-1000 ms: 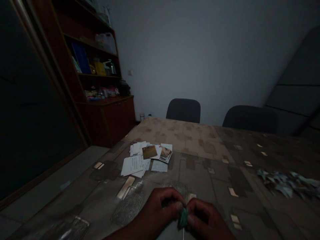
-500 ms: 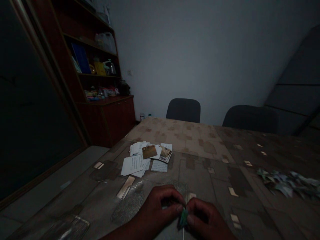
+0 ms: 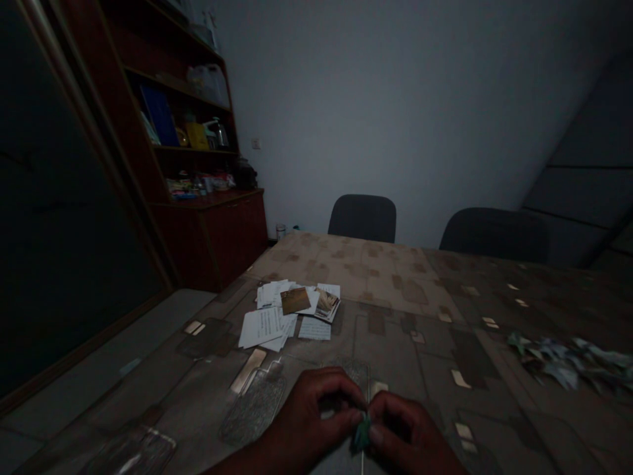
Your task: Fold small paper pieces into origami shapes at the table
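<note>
Between my two hands, close above the table's near side, is a small green folded piece that looks like paper (image 3: 362, 435). My left hand (image 3: 321, 412) pinches its upper left with thumb and forefinger. From the other side my right hand (image 3: 408, 429) grips it, thumb and finger pressed together. Its exact shape is hard to make out in the dim light. Beyond my hands lies a loose spread of printed cards (image 3: 264, 326), two of them showing brown pictures (image 3: 295, 300).
A patterned cloth covers the table (image 3: 395, 356). At the right lies a heap of crumpled or folded paper pieces (image 3: 568, 363). Two dark chairs (image 3: 363, 218) stand at the far edge. Back left is a reddish wooden cabinet (image 3: 212, 237) with filled shelves.
Both hands stay almost in place, still pinching the green piece. Its visible part has turned slightly between the fingers. The cards and the heap have not moved.
</note>
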A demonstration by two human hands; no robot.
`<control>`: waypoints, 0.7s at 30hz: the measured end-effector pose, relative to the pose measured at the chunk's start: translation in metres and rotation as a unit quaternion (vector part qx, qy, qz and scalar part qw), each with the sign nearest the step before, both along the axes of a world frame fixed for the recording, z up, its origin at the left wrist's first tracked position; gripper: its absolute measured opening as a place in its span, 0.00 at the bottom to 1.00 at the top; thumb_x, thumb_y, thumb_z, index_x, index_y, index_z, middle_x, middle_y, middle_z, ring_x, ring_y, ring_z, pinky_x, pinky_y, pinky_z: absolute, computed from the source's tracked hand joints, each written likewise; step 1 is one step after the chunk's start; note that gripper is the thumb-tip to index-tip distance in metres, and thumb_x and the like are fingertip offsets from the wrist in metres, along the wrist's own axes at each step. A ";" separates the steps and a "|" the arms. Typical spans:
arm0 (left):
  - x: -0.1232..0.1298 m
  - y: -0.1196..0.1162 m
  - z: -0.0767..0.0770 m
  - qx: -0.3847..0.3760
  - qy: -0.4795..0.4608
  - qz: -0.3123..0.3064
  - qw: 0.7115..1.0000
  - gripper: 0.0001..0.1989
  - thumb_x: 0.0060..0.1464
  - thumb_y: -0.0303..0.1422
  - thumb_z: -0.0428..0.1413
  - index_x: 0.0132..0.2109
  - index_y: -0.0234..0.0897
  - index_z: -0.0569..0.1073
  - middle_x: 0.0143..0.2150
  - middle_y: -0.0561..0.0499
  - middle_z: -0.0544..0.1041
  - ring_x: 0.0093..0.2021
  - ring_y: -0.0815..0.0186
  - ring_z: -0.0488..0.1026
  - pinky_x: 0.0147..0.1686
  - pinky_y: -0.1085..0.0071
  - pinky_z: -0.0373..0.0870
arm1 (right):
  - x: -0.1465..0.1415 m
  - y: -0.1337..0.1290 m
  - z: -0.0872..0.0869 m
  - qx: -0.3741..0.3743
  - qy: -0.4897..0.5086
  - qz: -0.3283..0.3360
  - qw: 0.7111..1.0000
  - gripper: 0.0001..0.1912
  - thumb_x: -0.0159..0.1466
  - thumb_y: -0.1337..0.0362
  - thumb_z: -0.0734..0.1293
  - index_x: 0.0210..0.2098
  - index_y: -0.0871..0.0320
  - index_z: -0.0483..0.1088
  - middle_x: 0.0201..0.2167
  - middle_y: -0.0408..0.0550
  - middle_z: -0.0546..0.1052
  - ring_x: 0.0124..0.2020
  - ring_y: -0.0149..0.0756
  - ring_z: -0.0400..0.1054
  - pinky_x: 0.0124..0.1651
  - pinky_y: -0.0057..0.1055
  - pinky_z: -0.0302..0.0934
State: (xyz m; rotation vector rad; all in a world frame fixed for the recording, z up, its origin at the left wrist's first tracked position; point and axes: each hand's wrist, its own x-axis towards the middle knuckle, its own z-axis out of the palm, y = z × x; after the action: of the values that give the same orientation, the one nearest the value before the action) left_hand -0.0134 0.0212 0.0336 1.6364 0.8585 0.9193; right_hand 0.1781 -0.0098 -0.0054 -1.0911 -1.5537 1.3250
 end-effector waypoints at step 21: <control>-0.003 0.000 -0.004 0.089 0.028 -0.033 0.995 0.03 0.50 0.27 0.55 0.29 0.34 0.73 0.27 0.53 0.70 0.30 0.66 0.68 0.32 0.73 0.61 | 0.002 0.001 -0.003 0.022 -0.028 0.016 0.999 0.26 0.59 0.38 0.65 0.28 0.57 0.70 0.24 0.40 0.65 0.28 0.34 0.59 0.33 0.29 0.55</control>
State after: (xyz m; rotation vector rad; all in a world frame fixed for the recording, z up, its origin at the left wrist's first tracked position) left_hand -0.0166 0.0214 0.0300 1.8401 0.7722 0.9292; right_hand 0.1801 -0.0085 -0.0087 -1.0899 -1.6399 1.2855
